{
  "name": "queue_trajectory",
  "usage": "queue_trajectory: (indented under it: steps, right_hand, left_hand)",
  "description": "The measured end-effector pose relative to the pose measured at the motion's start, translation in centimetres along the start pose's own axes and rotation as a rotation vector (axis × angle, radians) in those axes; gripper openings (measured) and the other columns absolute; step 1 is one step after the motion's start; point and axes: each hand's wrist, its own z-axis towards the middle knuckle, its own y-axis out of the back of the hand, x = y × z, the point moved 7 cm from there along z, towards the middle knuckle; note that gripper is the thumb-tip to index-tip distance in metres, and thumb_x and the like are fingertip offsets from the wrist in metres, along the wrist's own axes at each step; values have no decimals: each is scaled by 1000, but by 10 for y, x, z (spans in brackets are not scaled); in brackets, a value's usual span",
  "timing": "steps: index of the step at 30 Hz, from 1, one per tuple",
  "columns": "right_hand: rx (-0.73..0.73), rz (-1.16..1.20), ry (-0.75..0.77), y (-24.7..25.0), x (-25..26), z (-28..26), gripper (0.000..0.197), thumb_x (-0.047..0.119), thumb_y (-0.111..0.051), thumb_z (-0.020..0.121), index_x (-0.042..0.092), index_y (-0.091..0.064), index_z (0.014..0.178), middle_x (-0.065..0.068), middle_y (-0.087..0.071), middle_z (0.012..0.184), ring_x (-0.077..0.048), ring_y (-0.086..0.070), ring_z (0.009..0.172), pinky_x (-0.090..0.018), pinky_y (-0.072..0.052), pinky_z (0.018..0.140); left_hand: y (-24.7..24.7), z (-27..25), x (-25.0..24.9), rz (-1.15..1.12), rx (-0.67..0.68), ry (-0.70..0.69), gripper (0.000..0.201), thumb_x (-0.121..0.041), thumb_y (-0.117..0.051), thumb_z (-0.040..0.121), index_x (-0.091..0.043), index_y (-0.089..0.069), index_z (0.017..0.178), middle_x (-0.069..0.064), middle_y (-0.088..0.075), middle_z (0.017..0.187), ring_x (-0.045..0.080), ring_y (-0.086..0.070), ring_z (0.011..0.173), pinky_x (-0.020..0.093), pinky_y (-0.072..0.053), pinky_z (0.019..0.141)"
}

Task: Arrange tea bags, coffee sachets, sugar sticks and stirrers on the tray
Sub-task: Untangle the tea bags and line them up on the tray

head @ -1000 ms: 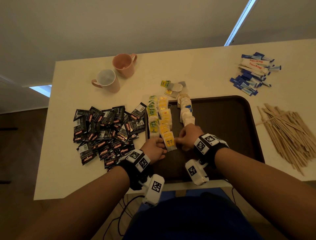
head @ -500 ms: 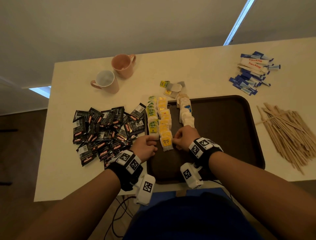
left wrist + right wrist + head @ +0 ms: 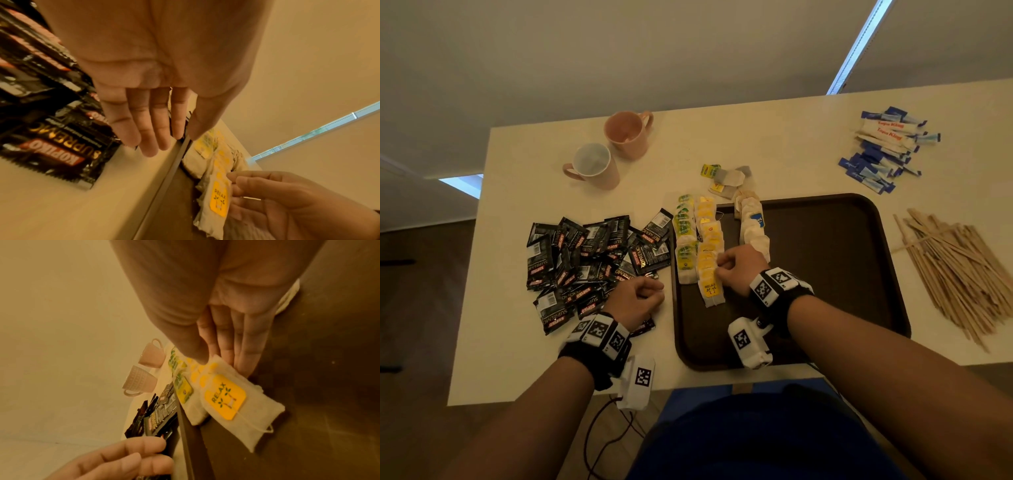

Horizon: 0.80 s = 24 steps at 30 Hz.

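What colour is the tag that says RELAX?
Yellow-orange with dark print; the RELAX tag shows best in the right wrist view.

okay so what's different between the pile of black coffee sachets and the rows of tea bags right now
The coffee sachets lie in a loose, overlapping heap on the table, off the tray; the tea bags form neat rows along the tray's left part. The sachets are glossy black foil; the tea bags are pale paper with yellow or green tags. Both are small flat packets.

Tea bags (image 3: 709, 253) lie in three rows on the brown tray's (image 3: 825, 274) left side.
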Motion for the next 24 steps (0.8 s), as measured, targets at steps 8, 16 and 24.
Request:
queue_trajectory:
  steps: [8,16,24]
  right_hand:
    - [-181,41,-33,22,3,6,24,24,-64,90,15,-68,112,-2,-70,102,-16,-63,96,-31,-52,87]
    - [-171,49,3,19,15,14,21,24,-59,92,17,-71,107,0,-72,101,-14,-62,89,-25,-45,76]
    - [-92,58,87,16,31,20,28,24,-65,89,19,-69,116,1,-70,115,-17,-64,106,-32,-51,93]
  left_hand:
    - [-6,-9,6,-30,-11,-22,10,-8,-64,93,-15,-66,101,4,-68,87,9,-65,69,17,-53,57]
    - [-13,-21,16,8,35,-16,11,-9,-63,94,-14,-66,104,10,-69,94,11,-65,72,14,-47,57]
    - [-4,-31,33,138,25,-34,15,-7,-64,92,-22,-66,90,7,-69,89,15,-63,74,22,-50,66]
